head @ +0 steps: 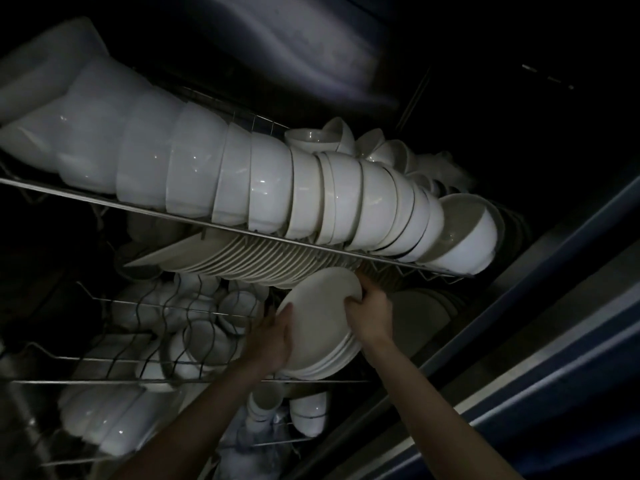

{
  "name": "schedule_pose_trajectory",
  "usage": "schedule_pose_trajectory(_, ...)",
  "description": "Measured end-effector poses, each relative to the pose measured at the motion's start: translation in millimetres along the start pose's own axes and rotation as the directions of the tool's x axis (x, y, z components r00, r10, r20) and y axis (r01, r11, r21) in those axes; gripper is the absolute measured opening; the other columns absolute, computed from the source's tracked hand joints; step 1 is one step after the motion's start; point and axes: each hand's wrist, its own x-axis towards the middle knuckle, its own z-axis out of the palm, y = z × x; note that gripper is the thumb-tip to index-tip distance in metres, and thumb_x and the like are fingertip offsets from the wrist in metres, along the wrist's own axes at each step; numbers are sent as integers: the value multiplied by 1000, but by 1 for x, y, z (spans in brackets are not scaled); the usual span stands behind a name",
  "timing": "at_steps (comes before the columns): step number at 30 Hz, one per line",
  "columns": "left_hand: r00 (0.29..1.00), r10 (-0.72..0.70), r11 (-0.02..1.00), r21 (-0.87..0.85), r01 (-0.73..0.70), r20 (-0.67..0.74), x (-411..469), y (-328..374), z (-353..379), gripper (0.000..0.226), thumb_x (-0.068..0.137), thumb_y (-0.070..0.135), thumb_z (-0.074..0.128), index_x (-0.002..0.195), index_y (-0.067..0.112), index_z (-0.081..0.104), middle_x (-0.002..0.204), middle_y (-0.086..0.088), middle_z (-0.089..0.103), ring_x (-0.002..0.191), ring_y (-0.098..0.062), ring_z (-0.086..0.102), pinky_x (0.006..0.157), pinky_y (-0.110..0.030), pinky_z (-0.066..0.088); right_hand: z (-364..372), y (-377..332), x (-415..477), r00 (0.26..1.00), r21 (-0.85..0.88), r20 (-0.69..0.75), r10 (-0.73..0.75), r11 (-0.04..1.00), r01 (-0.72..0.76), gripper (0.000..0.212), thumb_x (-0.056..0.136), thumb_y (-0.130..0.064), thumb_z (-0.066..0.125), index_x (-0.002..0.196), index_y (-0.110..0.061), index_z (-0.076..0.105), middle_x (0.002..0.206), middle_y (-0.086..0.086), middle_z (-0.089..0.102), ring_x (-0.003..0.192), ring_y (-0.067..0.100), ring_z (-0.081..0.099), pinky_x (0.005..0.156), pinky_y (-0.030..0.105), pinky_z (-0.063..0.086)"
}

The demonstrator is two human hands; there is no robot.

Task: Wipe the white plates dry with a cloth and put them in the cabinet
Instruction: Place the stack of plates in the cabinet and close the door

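Observation:
Both my hands hold a small stack of white plates (317, 317) on edge inside the dark cabinet, under the upper wire shelf. My left hand (273, 336) presses flat against the stack's left face. My right hand (369, 315) grips the stack's right rim, fingers curled over the top edge. Just above the stack a long row of white plates (242, 258) stands on edge in the rack. No cloth is in view.
A long row of nested white bowls (242, 181) lies on the upper wire shelf (207, 221). Lower wire racks (138, 341) hold small bowls and cups (308, 410). More plates (422, 317) stand at the right. The cabinet's frame (519, 368) runs diagonally on the right.

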Motion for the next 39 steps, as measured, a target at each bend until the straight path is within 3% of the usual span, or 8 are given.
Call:
schedule_pose_trajectory(7, 990, -136, 981, 147, 128, 48, -5, -19, -9, 53, 104, 47, 11, 156, 41, 2, 167, 4, 3, 152, -23, -12, 120, -54, -6, 7, 15, 2, 987, -212, 86, -138, 965, 154, 55, 89, -20, 64, 142, -25, 53, 152, 2, 45, 132, 27, 49, 101, 30, 41)
schedule_pose_trajectory(12, 979, -182, 974, 152, 166, 93, -9, -21, -11, 54, 102, 52, 7, 153, 46, -11, 166, 8, -6, 151, -21, -17, 120, -55, -9, 9, 34, 1, 982, -211, 69, -174, 960, 185, 56, 90, -26, 67, 144, -29, 51, 159, -4, 34, 140, 18, 41, 103, 28, 39)
schedule_pose_trajectory(16, 976, -201, 968, 166, 185, 82, -13, -14, -14, 54, 103, 50, 8, 153, 45, -11, 166, 5, -9, 151, -23, -17, 120, -54, -9, 7, 39, 6, 983, -190, 68, -172, 965, 182, 53, 93, -32, 66, 144, -34, 51, 159, -5, 34, 144, 15, 36, 105, 25, 35)
schedule_pose_trajectory(20, 975, -206, 966, 178, 189, 80, -16, -10, -20, 54, 104, 49, 11, 154, 44, -8, 166, 2, -13, 151, -25, -18, 120, -55, -7, 6, 43, 6, 977, -157, 98, -191, 966, 205, 53, 94, -36, 64, 145, -35, 48, 161, -5, 29, 150, 14, 23, 109, 31, 35)
schedule_pose_trajectory(29, 989, -145, 969, 201, 144, -8, -14, -29, -22, 53, 105, 40, 22, 157, 33, 15, 166, -2, 6, 153, -27, 2, 121, -52, 9, 8, 44, -5, 996, 32, 58, -64, 998, 62, 59, 95, -35, 64, 149, -24, 42, 160, 5, 27, 149, 24, 26, 113, 27, 28)
schedule_pose_trajectory(33, 989, -149, 956, 255, 144, 2, -15, -36, -27, 52, 105, 42, 22, 156, 34, 17, 166, -3, 9, 153, -27, 1, 121, -50, 9, 6, 46, -12, 998, 16, 60, -26, 1000, 25, 63, 95, -39, 63, 151, -27, 38, 163, 7, 20, 147, 26, 30, 113, 33, 34)
schedule_pose_trajectory(39, 994, -108, 963, 249, 103, 5, -22, -21, -37, 51, 104, 44, 24, 154, 33, 26, 165, -2, 14, 152, -28, 3, 121, -49, 8, 1, 45, -24, 996, -38, 28, -90, 995, 91, 65, 94, -37, 66, 151, -25, 38, 164, 9, 19, 148, 27, 28, 113, 34, 34)
